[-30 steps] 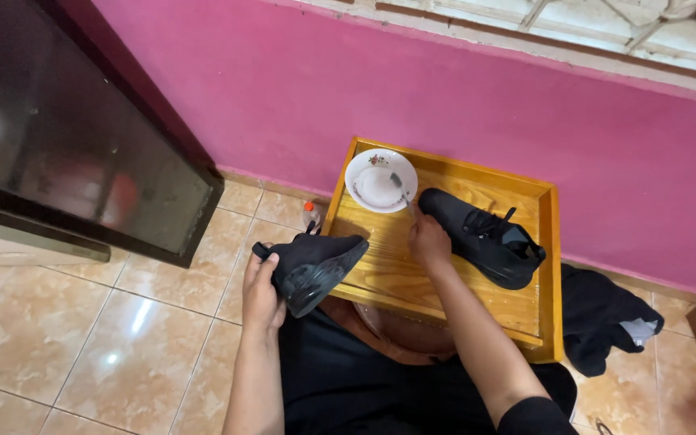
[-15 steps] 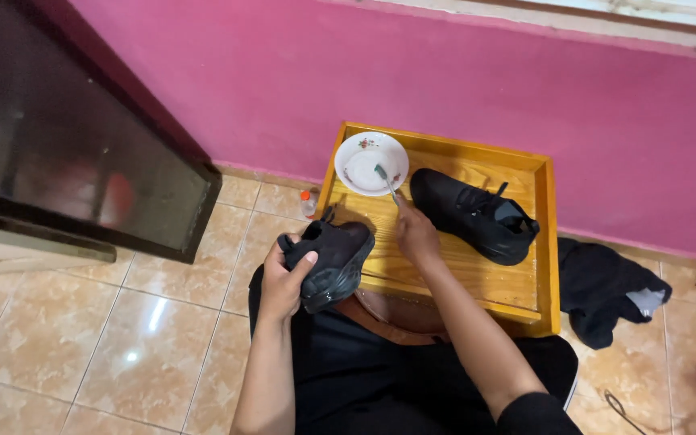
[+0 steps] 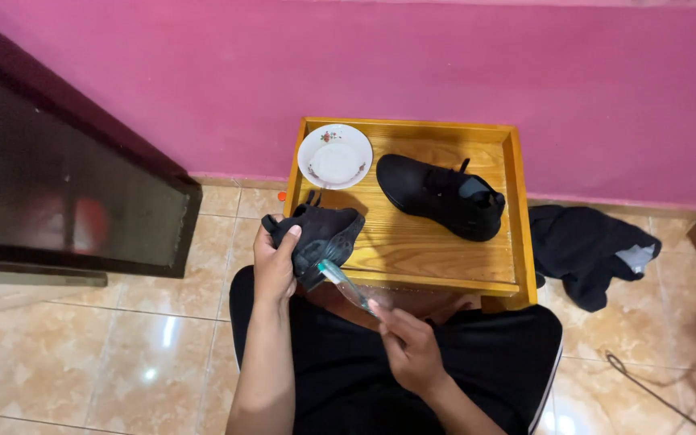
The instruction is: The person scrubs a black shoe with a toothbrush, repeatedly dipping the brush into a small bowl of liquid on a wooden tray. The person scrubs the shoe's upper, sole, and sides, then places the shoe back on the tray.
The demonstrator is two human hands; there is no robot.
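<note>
While your left hand grips the soft, light black shoe by its heel, your right hand pinches a slim toothbrush at its handle.

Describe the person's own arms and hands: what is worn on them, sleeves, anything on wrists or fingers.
Both forearms are bare up to the frame edge: no sleeves show. The left hand and right hand wear no gloves, and no watch, bracelet or ring is visible on either. Nails are short and unpainted as far as can be seen. Below them the person wears black clothing with a white side stripe.

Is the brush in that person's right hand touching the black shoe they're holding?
Touching: in the head view the toothbrush head lies against the held shoe, with no gap showing.
</note>
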